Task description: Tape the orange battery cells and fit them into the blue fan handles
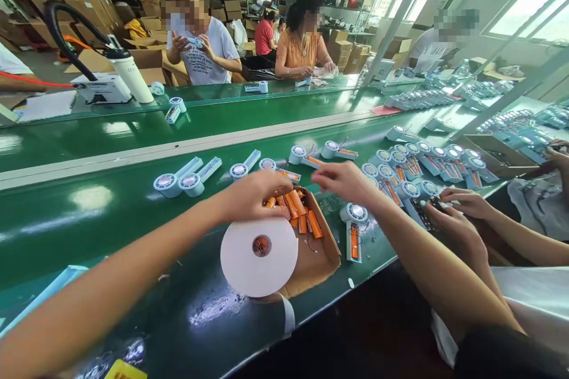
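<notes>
My left hand (254,194) is over the left side of an open cardboard box (326,243), its fingers curled. An orange battery (272,201) shows between its thumb and fingers. Several more orange batteries (296,204) with thin wires lie in the box. A large white roll of tape (237,257) rests at the box's left side, below my left hand. My right hand (344,182) hovers past the box's far right corner, fingertips pinched together; anything in them is too small to make out. Behind my left hand, a light-blue fan (267,164) with an orange battery in its handle is partly hidden.
Light-blue fans (192,183) lie on the green bench (111,219), with many more grouped at right (409,189). One open-handled fan (355,213) sits beside the box. A co-worker's hands (457,216) work close on my right. Other people sit across the bench.
</notes>
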`<state>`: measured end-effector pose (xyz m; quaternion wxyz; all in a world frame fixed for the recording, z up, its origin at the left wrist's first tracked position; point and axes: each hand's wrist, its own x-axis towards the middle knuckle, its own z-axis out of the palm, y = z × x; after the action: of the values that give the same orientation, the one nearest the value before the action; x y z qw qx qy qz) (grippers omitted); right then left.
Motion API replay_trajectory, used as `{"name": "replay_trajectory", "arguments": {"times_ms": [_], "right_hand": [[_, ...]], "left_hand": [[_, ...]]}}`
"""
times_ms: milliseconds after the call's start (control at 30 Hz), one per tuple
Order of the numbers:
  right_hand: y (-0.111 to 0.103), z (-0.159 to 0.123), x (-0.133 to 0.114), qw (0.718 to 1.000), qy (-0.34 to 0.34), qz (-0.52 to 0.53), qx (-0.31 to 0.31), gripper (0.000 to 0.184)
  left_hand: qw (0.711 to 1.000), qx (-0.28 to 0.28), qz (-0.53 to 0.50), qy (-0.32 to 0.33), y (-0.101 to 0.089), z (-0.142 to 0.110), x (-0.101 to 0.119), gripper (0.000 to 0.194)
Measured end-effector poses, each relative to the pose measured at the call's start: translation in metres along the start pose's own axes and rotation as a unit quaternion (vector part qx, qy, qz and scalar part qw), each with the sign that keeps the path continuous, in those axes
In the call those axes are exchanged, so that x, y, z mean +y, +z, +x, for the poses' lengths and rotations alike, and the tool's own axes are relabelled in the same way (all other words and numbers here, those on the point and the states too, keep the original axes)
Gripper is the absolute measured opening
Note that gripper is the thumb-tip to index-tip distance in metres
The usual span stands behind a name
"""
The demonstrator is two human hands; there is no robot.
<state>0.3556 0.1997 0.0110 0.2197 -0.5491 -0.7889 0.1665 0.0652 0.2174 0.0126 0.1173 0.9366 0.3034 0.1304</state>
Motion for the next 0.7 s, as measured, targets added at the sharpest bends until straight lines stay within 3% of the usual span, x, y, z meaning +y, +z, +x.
{"name": "replay_trajectory", "arguments": {"times_ms": [100,167,233,333,433,600,633,700], "right_hand": [[0.011,-0.081,-0.016,0.995,-0.004,0.095,-0.019,0.048],[0.031,-0.115,-0.037,0.992,-0.024,0.113,-0.047,0.046],[0.054,-0.130,-0.060,0.992,-0.038,0.100,-0.067,0.043],[0.082,-0.134,-0.090,0.989,-0.068,0.093,-0.093,0.039],[0.097,-0.139,-0.109,0.971,-0.128,0.156,-0.127,0.029],[0.090,-0.133,-0.118,0.877,-0.289,0.220,-0.313,0.030],[0.086,-0.123,-0.116,0.882,-0.281,0.200,-0.322,0.027],[0.080,-0.093,-0.109,0.945,-0.190,0.118,-0.240,0.028]], "left_hand": [[0.994,-0.063,0.044,0.080,0.004,-0.073,0.027,0.058],[0.994,-0.047,0.085,0.059,0.009,-0.110,0.037,0.059],[0.994,-0.017,0.101,0.032,0.013,-0.133,0.042,0.061],[0.991,0.065,0.119,0.018,0.016,-0.153,0.048,0.063],[0.975,0.160,0.153,0.004,0.019,-0.175,0.057,0.070],[0.950,0.224,0.202,-0.084,0.030,-0.216,0.065,0.074],[0.946,0.232,0.206,-0.096,0.034,-0.221,0.065,0.074],[0.942,0.240,0.207,-0.113,0.042,-0.227,0.065,0.074]]}}
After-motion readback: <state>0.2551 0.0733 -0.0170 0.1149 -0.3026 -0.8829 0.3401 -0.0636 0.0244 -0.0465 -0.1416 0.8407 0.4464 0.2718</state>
